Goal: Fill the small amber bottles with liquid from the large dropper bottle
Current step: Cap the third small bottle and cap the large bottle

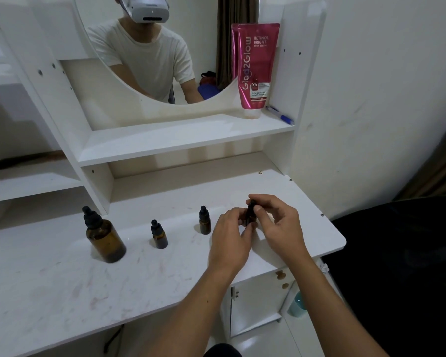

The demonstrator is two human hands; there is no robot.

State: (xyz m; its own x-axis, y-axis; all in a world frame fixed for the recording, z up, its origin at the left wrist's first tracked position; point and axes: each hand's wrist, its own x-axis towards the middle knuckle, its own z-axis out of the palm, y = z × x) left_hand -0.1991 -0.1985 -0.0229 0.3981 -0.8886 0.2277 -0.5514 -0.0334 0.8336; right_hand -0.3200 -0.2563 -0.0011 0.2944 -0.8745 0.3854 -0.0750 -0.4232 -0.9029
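The large amber dropper bottle stands capped on the left of the white table. Two small amber bottles with black dropper caps stand to its right: one in the middle, one further right. A third small amber bottle is held between both hands near the table's right end. My left hand grips its body, which is mostly hidden by the fingers. My right hand pinches its black dropper cap from above.
A shelf above the table carries a pink body serum tube and a blue pen. A round mirror hangs behind. The table's rounded right edge lies close to my hands; a black surface sits beyond it.
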